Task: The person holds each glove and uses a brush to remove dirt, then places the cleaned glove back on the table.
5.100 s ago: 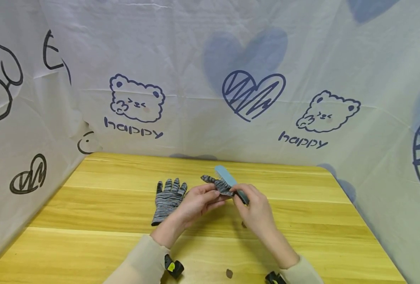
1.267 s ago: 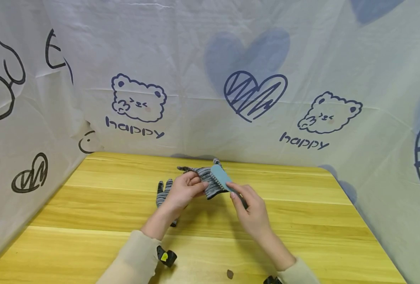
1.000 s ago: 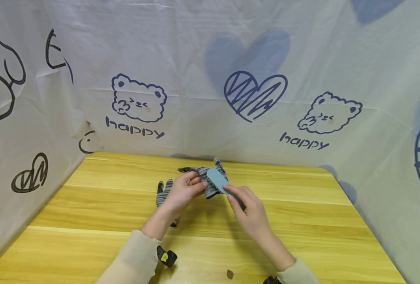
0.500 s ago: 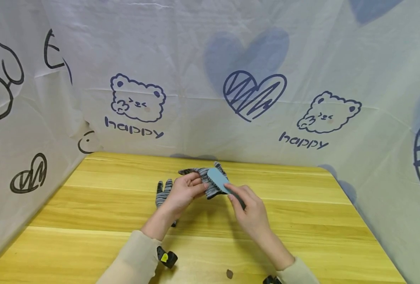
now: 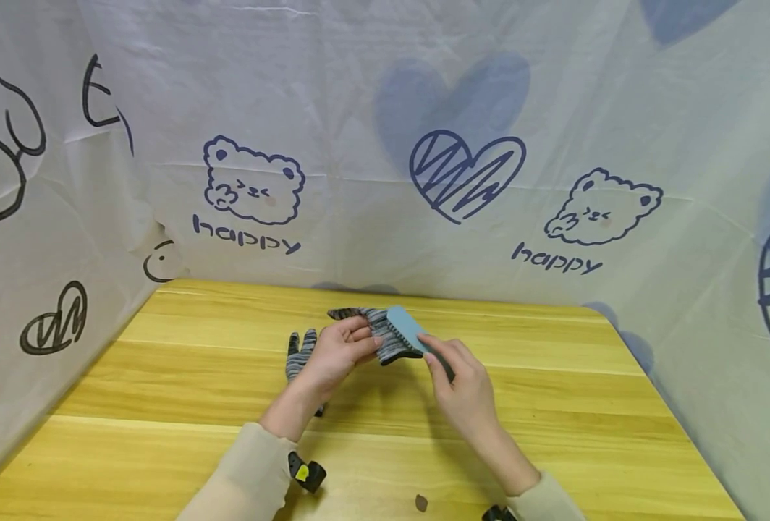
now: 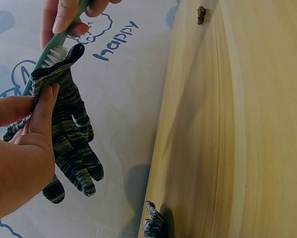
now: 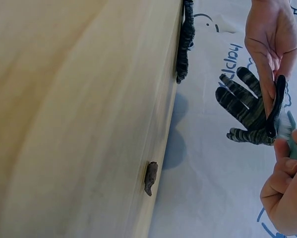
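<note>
My left hand (image 5: 336, 354) pinches a grey-and-black striped knit glove (image 5: 385, 346) between thumb and fingers, above the table. In the left wrist view the glove's fingers (image 6: 74, 163) hang down and its dark cuff faces up. My right hand (image 5: 463, 383) grips a light blue brush (image 5: 406, 328) by its dark handle, forefinger laid along it. White bristles (image 6: 55, 55) rest against the glove near the cuff. In the right wrist view the held glove (image 7: 247, 111) spreads its fingers to the left. A second matching glove (image 5: 299, 356) lies on the table, partly hidden by my left hand and forearm.
A small brown scrap (image 5: 421, 502) lies near the front of the wooden table (image 5: 587, 405). Printed white cloth (image 5: 359, 239) hangs behind and at the sides. Black wrist devices (image 5: 308, 472) sit at both sleeves.
Since about five seconds ago the held glove has been turned and spread, and my left hand has moved left. Lately the brush has gone down-left across the glove, then back up-right.
</note>
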`<state>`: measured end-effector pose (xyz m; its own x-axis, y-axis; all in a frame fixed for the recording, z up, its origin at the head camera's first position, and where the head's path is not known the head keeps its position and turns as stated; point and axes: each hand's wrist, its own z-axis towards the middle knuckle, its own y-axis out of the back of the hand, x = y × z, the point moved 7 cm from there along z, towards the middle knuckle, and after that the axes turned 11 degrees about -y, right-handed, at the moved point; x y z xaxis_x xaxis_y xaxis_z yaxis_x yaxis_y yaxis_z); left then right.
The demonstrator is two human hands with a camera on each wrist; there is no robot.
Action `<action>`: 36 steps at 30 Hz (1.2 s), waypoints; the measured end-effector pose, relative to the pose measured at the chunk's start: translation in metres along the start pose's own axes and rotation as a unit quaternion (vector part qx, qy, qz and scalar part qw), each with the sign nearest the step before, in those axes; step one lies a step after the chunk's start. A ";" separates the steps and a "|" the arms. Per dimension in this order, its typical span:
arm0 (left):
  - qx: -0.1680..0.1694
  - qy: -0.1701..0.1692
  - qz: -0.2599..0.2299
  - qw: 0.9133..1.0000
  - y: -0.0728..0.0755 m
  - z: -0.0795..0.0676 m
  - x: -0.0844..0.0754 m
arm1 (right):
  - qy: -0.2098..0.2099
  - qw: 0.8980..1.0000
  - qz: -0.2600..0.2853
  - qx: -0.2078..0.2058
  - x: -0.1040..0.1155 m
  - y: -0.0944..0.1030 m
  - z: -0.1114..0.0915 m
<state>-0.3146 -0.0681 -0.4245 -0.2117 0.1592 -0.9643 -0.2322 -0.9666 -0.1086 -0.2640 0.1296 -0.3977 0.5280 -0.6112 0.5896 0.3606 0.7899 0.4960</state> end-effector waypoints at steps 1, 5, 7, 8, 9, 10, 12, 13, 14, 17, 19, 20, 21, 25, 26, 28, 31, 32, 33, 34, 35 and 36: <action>0.002 -0.002 -0.002 1.000 0.000 0.000 0.000 | -0.004 1.000 0.000 -0.001 0.000 0.001 0.000; 0.009 -0.008 -0.016 1.000 -0.003 0.002 -0.001 | -0.017 1.000 0.004 -0.012 -0.002 0.003 0.001; 0.009 -0.011 -0.021 1.000 -0.003 0.003 -0.001 | -0.034 0.999 0.011 -0.016 -0.006 0.004 0.002; 0.009 -0.011 -0.023 1.000 -0.003 0.003 -0.001 | -0.045 0.999 0.015 -0.019 -0.009 0.005 0.002; 0.009 -0.011 -0.023 1.000 -0.003 0.003 -0.001 | -0.058 0.998 0.020 -0.020 -0.013 0.006 0.003; 0.009 -0.011 -0.025 1.000 -0.002 0.003 -0.001 | -0.075 0.997 0.028 -0.020 -0.016 0.007 0.004; 0.006 -0.008 -0.027 1.000 -0.002 0.003 -0.001 | -0.105 0.993 0.047 -0.022 -0.022 0.009 0.006; 0.007 -0.007 -0.027 1.000 -0.001 0.003 -0.002 | -0.116 0.991 0.056 -0.023 -0.023 0.010 0.007; 0.006 -0.005 -0.028 1.000 -0.001 0.002 -0.002 | -0.123 0.990 0.064 -0.024 -0.024 0.011 0.007; 0.005 0.000 -0.022 1.000 0.000 0.002 -0.001 | -0.122 0.989 0.085 -0.023 -0.022 0.013 0.009; 0.003 0.004 -0.018 1.000 0.000 0.001 0.000 | -0.106 0.990 0.092 -0.018 -0.018 0.012 0.009; 0.000 0.007 -0.016 1.000 0.001 0.001 0.000 | -0.095 0.991 0.097 -0.014 -0.016 0.012 0.009; -0.002 0.010 -0.016 1.000 0.001 0.001 0.001 | -0.082 0.991 0.101 -0.008 -0.014 0.011 0.008; -0.004 0.011 -0.012 1.000 0.000 0.000 0.002 | -0.030 0.994 0.105 0.017 -0.004 0.006 0.005; -0.003 0.010 -0.011 1.000 -0.001 0.000 0.002 | -0.020 0.994 0.102 0.024 -0.002 0.005 0.004; 0.001 0.009 -0.010 1.000 -0.002 0.001 0.002 | -0.005 0.995 0.096 0.035 0.001 0.003 0.003; 0.003 0.015 -0.011 1.000 -0.004 0.001 0.003 | -0.001 0.995 0.088 0.051 0.003 0.000 0.001; 0.004 0.015 -0.010 1.000 -0.004 0.001 0.003 | -0.001 0.995 0.087 0.055 0.003 -0.001 0.001; 0.004 0.016 -0.010 1.000 -0.004 0.001 0.004 | -0.002 0.995 0.085 0.056 0.003 -0.001 0.001; 0.004 0.017 -0.008 1.000 -0.004 0.001 0.004 | -0.002 0.995 0.084 0.057 0.003 -0.001 0.001; 0.003 0.018 -0.007 1.000 -0.004 0.000 0.004 | -0.003 0.995 0.081 0.057 0.003 -0.002 0.001; 0.005 0.017 -0.006 1.000 -0.004 0.001 0.004 | -0.004 0.995 0.079 0.055 0.002 -0.002 0.001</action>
<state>-0.3149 -0.0634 -0.4275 -0.1757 0.1634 -0.9708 -0.2443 -0.9625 -0.1178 -0.2637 0.1268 -0.3967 0.5655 -0.4800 0.6707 0.1859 0.8664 0.4634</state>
